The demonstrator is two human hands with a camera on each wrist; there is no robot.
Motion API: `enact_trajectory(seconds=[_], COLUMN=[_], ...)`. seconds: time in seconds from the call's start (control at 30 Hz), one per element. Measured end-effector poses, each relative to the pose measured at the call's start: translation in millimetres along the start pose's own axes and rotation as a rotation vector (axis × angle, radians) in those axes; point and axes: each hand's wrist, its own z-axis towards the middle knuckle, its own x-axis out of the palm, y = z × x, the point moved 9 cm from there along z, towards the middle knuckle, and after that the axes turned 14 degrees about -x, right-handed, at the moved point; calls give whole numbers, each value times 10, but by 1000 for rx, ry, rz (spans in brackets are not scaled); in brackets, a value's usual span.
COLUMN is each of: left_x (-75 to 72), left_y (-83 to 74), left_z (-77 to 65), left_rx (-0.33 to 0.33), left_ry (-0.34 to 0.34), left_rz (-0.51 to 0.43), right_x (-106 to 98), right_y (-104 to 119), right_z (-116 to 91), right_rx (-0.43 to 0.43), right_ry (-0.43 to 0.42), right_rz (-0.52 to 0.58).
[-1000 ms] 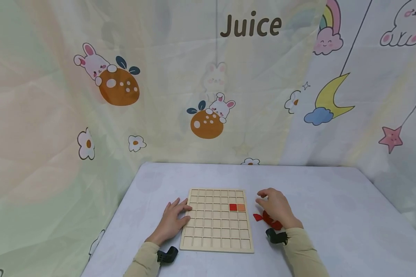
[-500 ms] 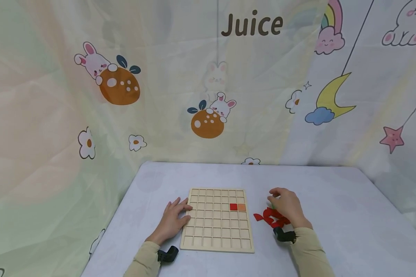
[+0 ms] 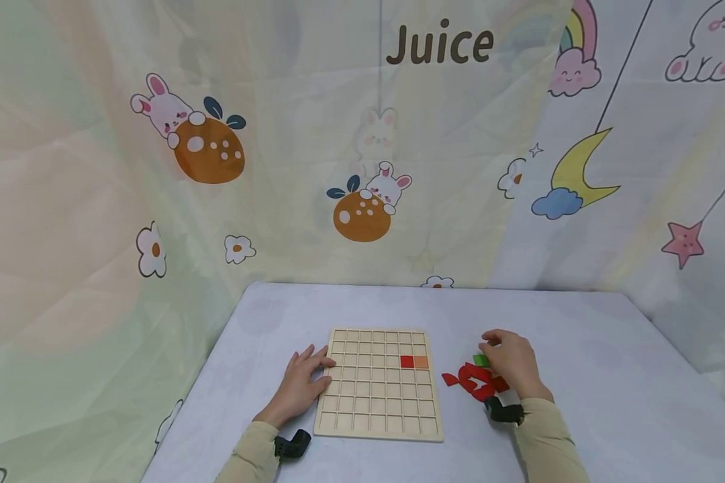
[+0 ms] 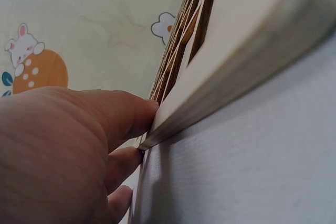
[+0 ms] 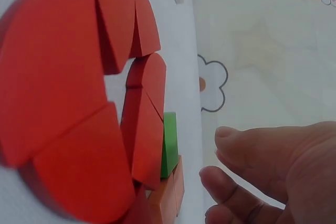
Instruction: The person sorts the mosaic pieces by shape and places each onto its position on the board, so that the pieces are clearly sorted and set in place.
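Observation:
A pale wooden board (image 3: 368, 389) with a grid of square recesses lies on the table. One red square tile (image 3: 407, 362) and one orange square tile (image 3: 421, 362) sit side by side in it near the right edge. My left hand (image 3: 302, 382) rests against the board's left edge, fingers spread and fingertips touching the rim. To the right of the board, my right hand (image 3: 513, 361) hovers beside loose blocks, with nothing visible between thumb and fingers. Several red blocks (image 5: 52, 72) lie in a ring, with a green block (image 3: 480, 361) and orange blocks (image 5: 164, 203) beyond them.
A white cloth covers the table (image 3: 610, 376). Behind it hangs a printed curtain (image 3: 290, 201) with rabbits, fruit and flowers. A black wrist camera (image 3: 293, 444) sits at the left sleeve, and another black camera (image 3: 503, 410) at the right sleeve.
My right hand has moved to the right, away from the board, uncovering more red blocks and the green one. The left hand and the board stay in place.

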Motion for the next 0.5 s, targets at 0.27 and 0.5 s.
enact_trajectory(seconds=[0.27, 0.5], left_x=[-3, -16], left_y=[-1, -18], left_z=[-4, 0], left_rx=[-3, -4], left_ry=[15, 16], left_rz=[-9, -16], right_x=[-68, -111], right_y=[-66, -150], right_z=[-38, -50], right_rx=[23, 59], right_ry=[-9, -1], right_rz=[-28, -45])
